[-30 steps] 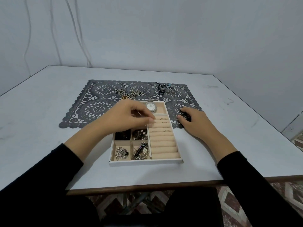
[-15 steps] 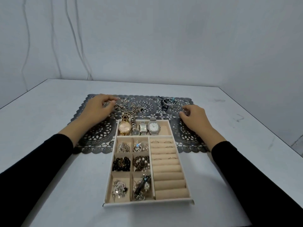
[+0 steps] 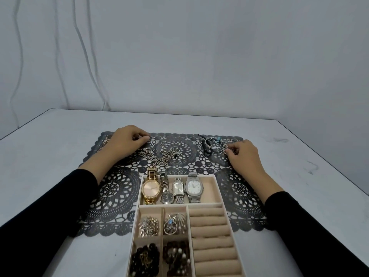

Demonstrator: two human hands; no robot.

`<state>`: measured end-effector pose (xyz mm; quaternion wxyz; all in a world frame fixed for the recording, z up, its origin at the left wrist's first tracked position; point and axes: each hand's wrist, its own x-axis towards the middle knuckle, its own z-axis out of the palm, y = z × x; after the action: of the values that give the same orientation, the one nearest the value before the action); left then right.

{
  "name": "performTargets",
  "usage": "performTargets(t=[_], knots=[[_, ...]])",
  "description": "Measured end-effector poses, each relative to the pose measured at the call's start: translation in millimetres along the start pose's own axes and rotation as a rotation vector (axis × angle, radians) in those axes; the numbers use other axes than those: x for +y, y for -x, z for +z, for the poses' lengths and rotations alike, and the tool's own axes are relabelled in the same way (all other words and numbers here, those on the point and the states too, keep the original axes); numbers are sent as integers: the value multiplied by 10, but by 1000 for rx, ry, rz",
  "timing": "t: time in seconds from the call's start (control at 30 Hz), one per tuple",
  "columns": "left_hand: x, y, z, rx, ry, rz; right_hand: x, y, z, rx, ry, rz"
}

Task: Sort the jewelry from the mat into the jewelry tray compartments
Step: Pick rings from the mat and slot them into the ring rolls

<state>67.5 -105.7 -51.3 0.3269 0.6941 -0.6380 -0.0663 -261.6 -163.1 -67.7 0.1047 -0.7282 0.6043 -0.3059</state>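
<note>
Beige velvet jewelry tray [image 3: 140, 189] lies partly on the black lace mat [image 3: 117, 194], its long axis running away from the person. Four watches [image 3: 151, 188] in its far compartment lie the same way (dial writing unreadable). The left hand [image 3: 125, 142] has its fingers curled at the mat's far left; whether they hold anything is unclear. The right hand [image 3: 243, 154] fingers pinch a silver piece [image 3: 225, 151] beside the bangles [image 3: 211, 145].

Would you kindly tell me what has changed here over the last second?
The left hand left the tray and moved to the far-left part of the mat; the right hand moved forward to the bracelets. Whether either grips anything is unclear. Tray, watches and chains stayed put.
</note>
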Motion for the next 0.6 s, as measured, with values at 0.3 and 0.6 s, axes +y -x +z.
performTargets(t=[0.3, 0.6], knots=[[19, -142, 62, -39, -23, 10, 58, -14, 28, 26, -49, 53], [21, -208, 56, -125, -55, -31, 63, -55, -13, -13, -74, 64]])
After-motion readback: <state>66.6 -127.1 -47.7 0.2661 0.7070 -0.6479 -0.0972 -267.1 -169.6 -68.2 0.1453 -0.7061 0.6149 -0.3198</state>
